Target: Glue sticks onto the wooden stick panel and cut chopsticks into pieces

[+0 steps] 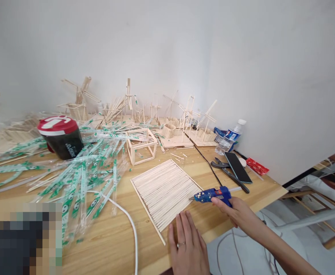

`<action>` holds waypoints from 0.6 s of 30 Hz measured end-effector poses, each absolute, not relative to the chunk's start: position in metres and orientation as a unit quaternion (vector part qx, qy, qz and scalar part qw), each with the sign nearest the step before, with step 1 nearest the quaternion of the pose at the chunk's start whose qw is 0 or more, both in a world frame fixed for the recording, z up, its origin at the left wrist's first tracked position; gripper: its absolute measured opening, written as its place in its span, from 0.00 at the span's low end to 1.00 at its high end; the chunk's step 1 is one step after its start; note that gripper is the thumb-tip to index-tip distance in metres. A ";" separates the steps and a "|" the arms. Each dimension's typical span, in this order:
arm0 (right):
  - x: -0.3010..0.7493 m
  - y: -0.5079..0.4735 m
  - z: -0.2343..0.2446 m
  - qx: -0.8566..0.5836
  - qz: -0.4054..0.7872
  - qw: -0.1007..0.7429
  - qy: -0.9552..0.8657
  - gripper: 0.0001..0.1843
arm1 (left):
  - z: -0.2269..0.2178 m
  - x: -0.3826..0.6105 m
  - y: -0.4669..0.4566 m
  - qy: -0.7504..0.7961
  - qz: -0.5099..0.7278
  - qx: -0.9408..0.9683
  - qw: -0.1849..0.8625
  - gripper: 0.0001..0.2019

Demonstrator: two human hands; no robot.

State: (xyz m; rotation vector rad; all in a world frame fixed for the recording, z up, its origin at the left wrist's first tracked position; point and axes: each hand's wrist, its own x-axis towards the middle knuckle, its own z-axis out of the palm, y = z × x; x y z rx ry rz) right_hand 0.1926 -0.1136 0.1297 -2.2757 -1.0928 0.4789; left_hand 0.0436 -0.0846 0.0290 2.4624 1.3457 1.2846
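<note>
Far left of the flat square panel of pale wooden sticks (165, 191): a black cup with a red lid (61, 137), lying tilted on the light wooden table (121, 244). Between cup and panel, a wide scatter of clear green-printed chopstick wrappers (81, 179). Just left of the panel's near corner, a white cable (127, 221) curving toward the table edge. Behind the panel, an open cube frame of thin wooden sticks (141, 147); further back along the white wall, several small stick-built models (184, 126).

At the panel's near edge, left hand (187, 244) palm down, fingers straight and pressed together, fingertips resting on the panel's nearest sticks; a ring on one finger.

At the panel's right edge, a blue hot glue gun (212, 194), nozzle touching or just over the sticks, hard to tell which. Right hand (236, 212) wrapped around the gun's handle, fingers curled tight.

Right of the panel: a black cord (207, 164) running back toward the models, black-handled pliers (227, 170), a dark flat phone (238, 167) lying partly over them, a red packet (257, 166), and behind these a clear plastic water bottle with a blue label (230, 138).
</note>
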 end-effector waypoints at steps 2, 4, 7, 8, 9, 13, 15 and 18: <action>0.197 -0.114 0.128 -0.858 0.172 0.282 -0.393 0.26 | 0.028 0.043 -0.084 0.436 0.417 0.797 0.031 0.17; 0.199 -0.114 0.127 -0.856 0.167 0.291 -0.393 0.26 | 0.024 0.046 -0.085 0.439 0.427 0.790 0.035 0.17; 0.197 -0.113 0.128 -0.836 0.173 0.314 -0.416 0.24 | 0.015 0.054 -0.087 0.450 0.465 0.761 0.041 0.17; 0.197 -0.113 0.129 -0.831 0.177 0.317 -0.422 0.24 | 0.011 0.057 -0.087 0.456 0.479 0.749 0.043 0.17; 0.196 -0.113 0.129 -0.829 0.179 0.318 -0.425 0.23 | 0.009 0.059 -0.088 0.460 0.488 0.741 0.042 0.18; 0.209 -0.115 0.126 -0.845 0.173 0.314 -0.397 0.24 | 0.001 0.059 -0.084 0.446 0.484 0.753 0.006 0.19; 0.221 -0.114 0.121 -0.851 0.177 0.329 -0.369 0.25 | -0.001 0.055 -0.078 0.429 0.490 0.758 -0.027 0.17; 0.235 -0.104 0.110 -0.826 0.183 0.397 -0.355 0.23 | -0.008 0.051 -0.068 0.376 0.518 0.763 -0.089 0.16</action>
